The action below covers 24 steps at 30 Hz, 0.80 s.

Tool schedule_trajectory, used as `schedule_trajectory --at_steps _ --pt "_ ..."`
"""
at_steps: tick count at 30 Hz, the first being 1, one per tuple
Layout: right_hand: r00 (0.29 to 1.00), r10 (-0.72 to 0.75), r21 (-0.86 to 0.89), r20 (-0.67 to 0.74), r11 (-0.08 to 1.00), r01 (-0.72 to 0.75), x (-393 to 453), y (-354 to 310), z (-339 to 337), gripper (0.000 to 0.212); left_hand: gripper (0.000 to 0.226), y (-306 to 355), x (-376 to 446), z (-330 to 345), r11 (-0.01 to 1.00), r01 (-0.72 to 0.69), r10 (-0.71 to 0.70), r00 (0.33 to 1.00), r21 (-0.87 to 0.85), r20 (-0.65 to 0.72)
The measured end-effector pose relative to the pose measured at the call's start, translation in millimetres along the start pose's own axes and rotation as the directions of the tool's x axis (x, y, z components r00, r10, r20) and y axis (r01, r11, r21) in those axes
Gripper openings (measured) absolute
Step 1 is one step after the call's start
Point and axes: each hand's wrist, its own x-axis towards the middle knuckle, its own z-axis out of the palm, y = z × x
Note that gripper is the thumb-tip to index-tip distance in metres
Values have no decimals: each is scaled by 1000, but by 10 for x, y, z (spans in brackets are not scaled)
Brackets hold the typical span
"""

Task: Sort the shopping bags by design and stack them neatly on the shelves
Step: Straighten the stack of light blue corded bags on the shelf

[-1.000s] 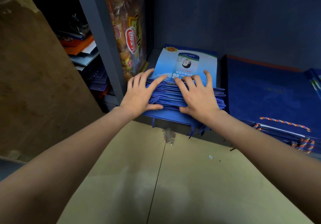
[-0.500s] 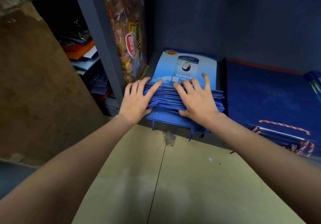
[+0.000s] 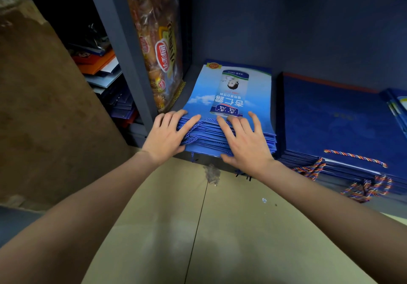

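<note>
Light-blue bag stack (image 3: 229,116): flat paper shopping bags piled on the dark grey shelf (image 3: 187,90), at its near edge, left of centre in the bay; the near edges are fanned and slightly uneven, with twisted blue cord handles (image 3: 191,138) showing between the layers and a few dangling over the shelf lip.
Top bag print: sky-blue ground with white clouds, a dark blue band along the far edge, a small round gold-and-red seal in the far left corner, and a picture of a blue-and-white drinks can lying upside down to the viewer.
Writing on it: large Chinese characters on the can, inverted; the finer print is too small to read.
Left hand (image 3: 166,135): grip spread, fingers straight, pressing on the near left corner of the stack.
Right hand (image 3: 244,142): grip spread flat, fingers fanned, pressing on the near middle of the stack.
Navy bag stack (image 3: 334,125): just right of the light-blue one, plain dark blue with an orange far edge and multicoloured twisted handles (image 3: 354,157); a faint mark on top is unreadable.
Snack packet (image 3: 158,48): stands upright at the left of the bay against the shelf post (image 3: 123,48); orange-brown wrapper with a red oval logo in white Chinese characters.
Next bay left: orange, white and dark flat bags (image 3: 103,72) in a loose pile.
Floor (image 3: 198,228): beige tiles below the shelf.
</note>
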Motion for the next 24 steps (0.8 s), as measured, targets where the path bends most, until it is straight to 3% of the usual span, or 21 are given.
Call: schedule_trajectory --at_steps 7,14,21,24 --pt "1000 1 -94 21 996 1 13 35 8 114 107 -46 30 -15 1000 -5 5 1000 10 12" --pt "1000 -9 -140 7 990 10 9 -4 85 92 110 69 95 64 994 96 -99 994 56 51" --pt "996 -29 -54 84 998 34 8 124 -86 117 105 55 2 47 997 59 -57 998 46 -29" --pt "986 49 41 158 998 -56 -76 350 -210 123 113 113 9 -84 998 28 -27 1000 55 -12"
